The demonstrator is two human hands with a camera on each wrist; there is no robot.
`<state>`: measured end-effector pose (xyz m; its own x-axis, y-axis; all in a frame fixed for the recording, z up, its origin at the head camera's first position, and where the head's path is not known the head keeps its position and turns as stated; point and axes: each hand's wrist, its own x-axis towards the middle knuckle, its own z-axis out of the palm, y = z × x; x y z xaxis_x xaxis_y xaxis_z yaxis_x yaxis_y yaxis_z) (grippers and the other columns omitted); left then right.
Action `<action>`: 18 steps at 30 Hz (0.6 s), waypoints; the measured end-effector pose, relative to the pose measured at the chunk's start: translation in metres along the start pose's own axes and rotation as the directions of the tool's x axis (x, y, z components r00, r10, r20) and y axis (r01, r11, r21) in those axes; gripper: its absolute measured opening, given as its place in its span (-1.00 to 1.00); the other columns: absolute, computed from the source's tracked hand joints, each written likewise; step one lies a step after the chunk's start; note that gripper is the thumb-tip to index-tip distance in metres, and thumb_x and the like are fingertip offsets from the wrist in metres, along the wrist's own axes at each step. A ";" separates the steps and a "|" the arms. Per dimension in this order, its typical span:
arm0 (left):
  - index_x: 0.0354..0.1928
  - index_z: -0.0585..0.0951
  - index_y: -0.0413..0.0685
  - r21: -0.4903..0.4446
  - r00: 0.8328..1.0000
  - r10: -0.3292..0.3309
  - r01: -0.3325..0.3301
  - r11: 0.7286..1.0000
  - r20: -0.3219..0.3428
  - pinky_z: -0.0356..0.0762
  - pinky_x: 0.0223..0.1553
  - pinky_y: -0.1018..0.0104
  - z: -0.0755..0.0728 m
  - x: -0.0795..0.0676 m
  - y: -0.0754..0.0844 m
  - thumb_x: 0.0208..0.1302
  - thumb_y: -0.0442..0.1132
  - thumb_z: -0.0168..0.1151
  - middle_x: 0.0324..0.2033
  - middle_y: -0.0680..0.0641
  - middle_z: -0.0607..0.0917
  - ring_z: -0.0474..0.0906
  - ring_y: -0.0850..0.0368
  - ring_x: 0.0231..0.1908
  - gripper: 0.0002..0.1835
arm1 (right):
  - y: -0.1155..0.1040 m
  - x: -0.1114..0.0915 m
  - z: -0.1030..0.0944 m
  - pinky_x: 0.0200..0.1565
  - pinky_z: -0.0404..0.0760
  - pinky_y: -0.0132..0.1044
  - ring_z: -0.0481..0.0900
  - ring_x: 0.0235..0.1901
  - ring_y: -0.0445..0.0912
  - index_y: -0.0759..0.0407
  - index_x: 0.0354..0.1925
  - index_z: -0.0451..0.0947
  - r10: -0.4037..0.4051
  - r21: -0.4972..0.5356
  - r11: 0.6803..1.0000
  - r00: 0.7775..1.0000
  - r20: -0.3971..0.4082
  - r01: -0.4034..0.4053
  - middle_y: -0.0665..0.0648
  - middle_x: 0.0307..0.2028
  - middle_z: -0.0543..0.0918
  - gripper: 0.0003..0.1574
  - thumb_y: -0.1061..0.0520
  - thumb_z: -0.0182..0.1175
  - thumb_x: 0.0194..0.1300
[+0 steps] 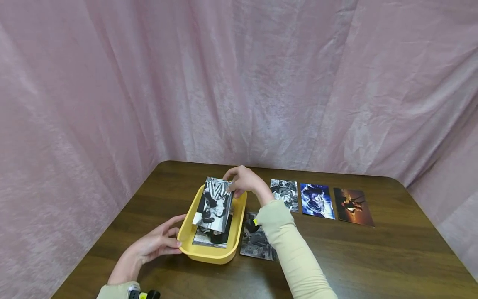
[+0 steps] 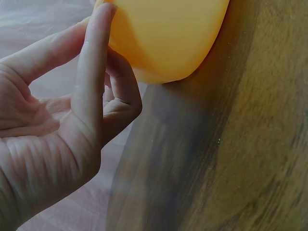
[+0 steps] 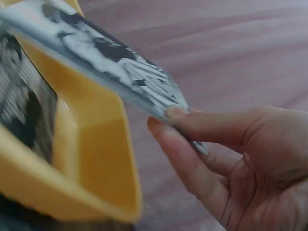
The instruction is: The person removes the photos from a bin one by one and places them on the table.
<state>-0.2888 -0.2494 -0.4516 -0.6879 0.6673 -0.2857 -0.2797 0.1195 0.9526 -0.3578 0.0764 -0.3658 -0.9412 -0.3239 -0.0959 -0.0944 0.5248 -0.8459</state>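
Observation:
My right hand (image 1: pixel 245 181) pinches a black-and-white photo card (image 1: pixel 214 206) by its far right corner, thumb on the picture side and fingers beneath. The card is tilted over a yellow plastic tray (image 1: pixel 210 259), as the right wrist view also shows. Inside the tray lies another black-and-white photo card (image 1: pixel 203 238), partly covered by the held one in the head view. At the tray's near left corner, my left hand (image 1: pixel 159 241) grips the rim between thumb and fingers. In the left wrist view, fingertips (image 2: pixel 102 14) meet the yellow wall.
Right of the tray lies a dark grey photo card (image 1: pixel 257 245), partly under my right sleeve. Farther back, a black-and-white card (image 1: pixel 287 193), a blue card (image 1: pixel 317 201) and an orange-brown card (image 1: pixel 353 206) form a row on the wooden table (image 1: pixel 403 249). A pink curtain (image 1: pixel 239 83) hangs behind.

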 end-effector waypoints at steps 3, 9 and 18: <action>0.56 -0.19 -0.09 -0.009 1.000 -0.008 0.008 1.000 -0.008 0.74 -0.04 0.21 0.000 0.000 0.000 0.23 -0.43 0.21 -0.03 -0.16 0.54 0.70 0.05 -0.13 0.01 | 0.002 -0.009 -0.019 -0.29 0.78 0.03 0.66 -0.62 -0.04 0.21 0.07 0.61 -0.020 0.075 0.997 0.998 -0.051 0.024 0.12 -0.50 0.61 -0.57 0.34 0.32 0.20; 0.56 -0.20 -0.10 -0.019 1.000 0.005 -0.005 1.000 0.007 0.74 -0.04 0.21 0.000 0.000 0.000 0.23 -0.44 0.21 -0.04 -0.14 0.54 0.71 0.05 -0.13 0.01 | 0.021 -0.035 -0.065 -0.41 0.78 -0.17 0.63 -0.60 -0.08 0.27 0.15 0.55 -0.066 0.139 0.986 0.986 -0.152 0.087 0.13 -0.47 0.63 -0.52 0.34 0.29 0.24; 0.56 -0.21 -0.11 -0.014 0.999 0.036 -0.036 0.999 0.018 0.74 -0.06 0.23 -0.002 -0.002 -0.003 0.24 -0.44 0.20 -0.07 -0.11 0.54 0.70 0.07 -0.14 0.00 | 0.069 -0.088 -0.112 -0.39 0.77 -0.18 0.67 -0.53 -0.02 0.24 0.21 0.50 -0.017 0.094 0.995 0.986 -0.166 0.033 0.12 -0.43 0.59 -0.49 0.27 0.27 0.29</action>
<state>-0.2876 -0.2530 -0.4544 -0.6857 0.6839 -0.2490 -0.2639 0.0852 0.9608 -0.3181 0.2298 -0.3570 -0.9803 -0.1975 0.0067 -0.0943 0.4376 -0.8942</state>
